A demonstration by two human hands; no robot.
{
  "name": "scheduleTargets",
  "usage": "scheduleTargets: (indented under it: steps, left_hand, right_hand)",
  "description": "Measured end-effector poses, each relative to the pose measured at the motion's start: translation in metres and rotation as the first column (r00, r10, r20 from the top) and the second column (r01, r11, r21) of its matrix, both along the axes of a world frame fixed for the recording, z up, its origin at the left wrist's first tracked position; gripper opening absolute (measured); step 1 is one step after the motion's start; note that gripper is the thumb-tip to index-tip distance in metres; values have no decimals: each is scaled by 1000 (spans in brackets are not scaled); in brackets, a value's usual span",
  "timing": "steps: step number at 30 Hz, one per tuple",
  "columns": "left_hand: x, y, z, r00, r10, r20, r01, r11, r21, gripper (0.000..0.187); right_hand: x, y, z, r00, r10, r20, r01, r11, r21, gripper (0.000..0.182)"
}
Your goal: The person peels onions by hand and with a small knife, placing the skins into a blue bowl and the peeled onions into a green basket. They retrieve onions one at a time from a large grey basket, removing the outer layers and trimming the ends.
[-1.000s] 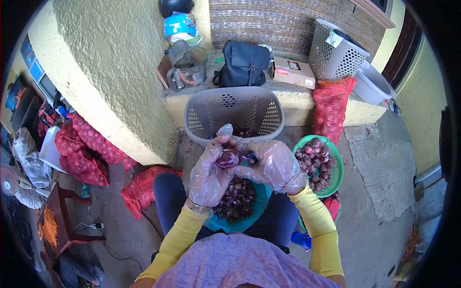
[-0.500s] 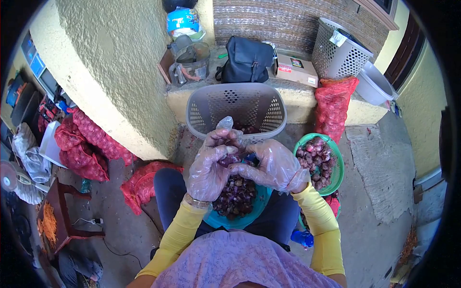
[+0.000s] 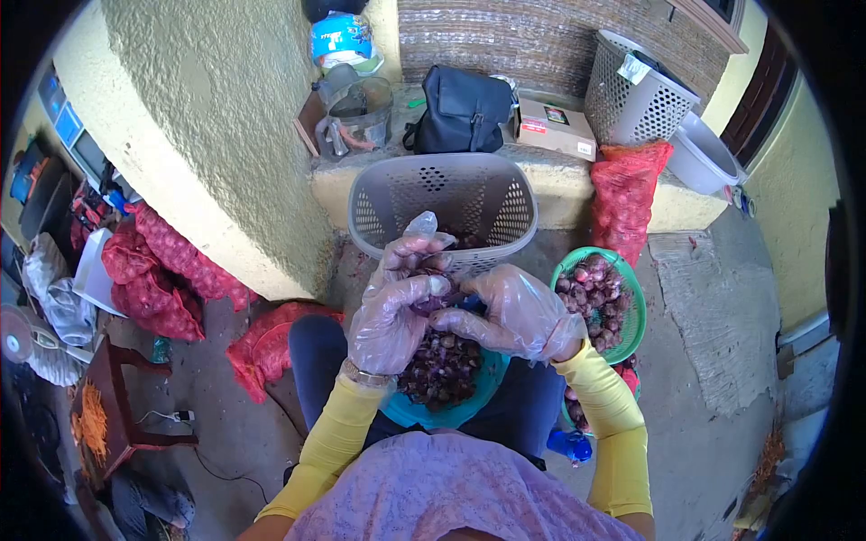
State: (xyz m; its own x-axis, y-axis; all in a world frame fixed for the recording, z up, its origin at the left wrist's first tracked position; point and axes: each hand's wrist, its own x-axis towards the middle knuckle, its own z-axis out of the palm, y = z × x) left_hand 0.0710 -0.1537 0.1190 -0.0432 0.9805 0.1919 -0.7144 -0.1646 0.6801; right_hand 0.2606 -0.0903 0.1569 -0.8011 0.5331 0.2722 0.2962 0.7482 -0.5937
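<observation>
In plastic gloves, both hands meet above a teal basin (image 3: 495, 377) between my knees. My left hand (image 3: 386, 320) is closed around a red onion (image 3: 428, 305), with the thumb pressed on its near side. My right hand (image 3: 516, 316) is beside the onion, its thumb and fingers drawn together in a pinch; anything between them is too small or hidden to name. Below, the basin holds a heap of dark onion pieces and skins (image 3: 440, 371). Just beyond my hands stands a grey perforated laundry basket (image 3: 379, 185) with some onions at its bottom.
A green basket (image 3: 640, 329) of red onions sits at my right, near a full red mesh sack (image 3: 622, 203). More mesh sacks (image 3: 153, 288) lie on the left beside a wooden table (image 3: 113, 406). A black backpack (image 3: 460, 108) and cardboard box (image 3: 555, 131) rest on the ledge ahead.
My right hand has shifted slightly, its thumb and fingers now a little closer together near the onion. The left hand still holds the onion, turned slightly.
</observation>
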Motion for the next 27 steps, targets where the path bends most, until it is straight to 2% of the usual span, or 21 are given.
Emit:
scheduleTargets:
  steps: [8,11,13,14,16,17,19,26,27]
  left_hand:
    - [0,-1,3,1000,-2,6,2,1000,8,43]
    - [0,-2,5,999,-25,21,25,1000,16,43]
    - [-1,-2,5,998,-40,53,40,999,9,44]
    - [-1,-2,5,999,-31,44,31,999,-5,44]
    - [-2,-2,4,999,-22,36,23,1000,-19,45]
    - [-3,-2,3,999,-22,41,22,1000,-1,45]
    - [-4,-2,2,999,-23,46,22,1000,17,46]
    - [-3,-4,3,1000,9,-2,-9,998,58,47]
    - [-2,-4,3,999,20,-25,-18,997,70,47]
  right_hand:
    - [-2,-1,-1,999,34,-3,-34,996,-78,50]
    - [-2,-2,0,996,65,-62,-70,994,-89,51]
    - [0,-5,5,985,31,167,-44,996,77,51]
    - [1,-4,6,986,31,166,-44,996,78,51]
    - [2,-2,6,999,43,22,-43,999,18,51]
    - [1,-3,6,999,43,21,-43,999,16,51]
    - [0,-5,8,996,-9,-92,18,996,90,51]
    - [1,-4,6,997,-8,-83,16,996,92,47]
    - [2,-4,6,999,-8,-34,11,998,67,47]
